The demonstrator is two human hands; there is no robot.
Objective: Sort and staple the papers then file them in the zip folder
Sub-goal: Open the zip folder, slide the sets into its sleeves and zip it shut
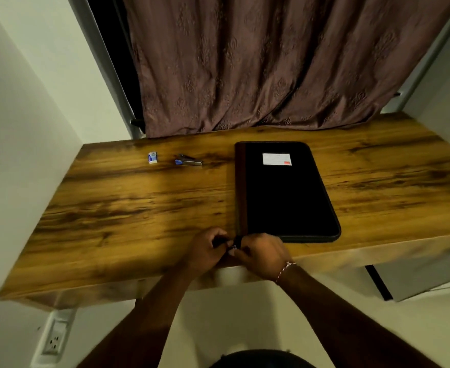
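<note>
- Listing first the zip folder (285, 192): black, closed, flat on the desk (139, 208), right of centre, its near edge close to the desk's front.
- Hands: left hand (205, 251) and right hand (261, 253) meet at its near left corner, fingers curled and pinching there. We take this for the zip pull, which is too small to confirm.
- Handling, as we judge it: light, with a semi-stiff cover; pinch the pull and steady the corner.
- Also present: stapler (189, 160) and staple box (152, 157), far left. No papers in view.
</note>
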